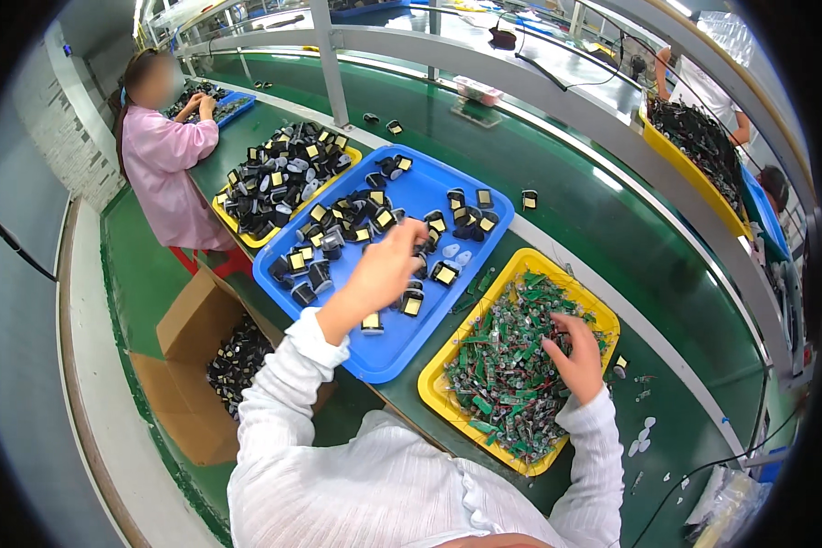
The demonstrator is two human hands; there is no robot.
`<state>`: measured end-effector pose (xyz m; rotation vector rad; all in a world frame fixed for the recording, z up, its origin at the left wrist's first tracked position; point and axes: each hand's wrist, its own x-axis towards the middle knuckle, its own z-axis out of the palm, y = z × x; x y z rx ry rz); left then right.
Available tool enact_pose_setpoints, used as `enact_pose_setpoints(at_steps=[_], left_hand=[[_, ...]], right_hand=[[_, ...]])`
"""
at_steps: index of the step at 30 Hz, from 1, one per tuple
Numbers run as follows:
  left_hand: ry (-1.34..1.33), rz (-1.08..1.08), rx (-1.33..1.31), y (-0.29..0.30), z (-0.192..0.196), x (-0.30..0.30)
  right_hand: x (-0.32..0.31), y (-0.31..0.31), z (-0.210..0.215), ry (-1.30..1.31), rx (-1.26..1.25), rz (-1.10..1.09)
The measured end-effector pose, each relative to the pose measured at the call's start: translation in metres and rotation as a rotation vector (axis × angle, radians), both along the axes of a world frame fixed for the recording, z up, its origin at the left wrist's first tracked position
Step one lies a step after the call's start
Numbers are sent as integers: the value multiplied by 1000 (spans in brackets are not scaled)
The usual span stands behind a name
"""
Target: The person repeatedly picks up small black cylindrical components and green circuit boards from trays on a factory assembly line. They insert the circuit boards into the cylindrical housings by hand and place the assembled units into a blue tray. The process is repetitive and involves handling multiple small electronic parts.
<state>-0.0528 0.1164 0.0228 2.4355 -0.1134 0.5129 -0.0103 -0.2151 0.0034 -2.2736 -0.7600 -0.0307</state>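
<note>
My left hand (385, 272) is over the blue tray (381, 359), its fingers curled together among small black plastic housings (345, 219) with pale yellow squares on them. Whatever its fingertips hold, if anything, is hidden. To the right, my right hand (577, 358) hovers at a yellow tray (443, 402) heaped with small green circuit boards (511, 365) and thin wires. Its thumb and forefinger are spread apart at the pile, and nothing shows between them. A few whitish oval pieces (457, 254) lie in the blue tray beside the housings.
Another yellow tray (258, 239) full of black housings stands at the far left. A cardboard box (181, 402) of black parts sits below the bench's left edge. A person in pink (166, 173) works farther along. Metal rails (557, 91) border the green bench; a cable (703, 468) lies at right.
</note>
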Motion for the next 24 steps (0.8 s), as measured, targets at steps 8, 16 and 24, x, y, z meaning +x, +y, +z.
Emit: enact_pose_setpoints(at_steps=[8,16,24], left_hand=[[-105,-250,-224,-93,20,28],[132,-647,-839,-125,-12,26],[-157,-337,-498,-108,-20,30]], right_hand=[[26,29,-9,-173,-354,47],[-3,46,25,77,230,8],[-6,54,30,15,74,2]])
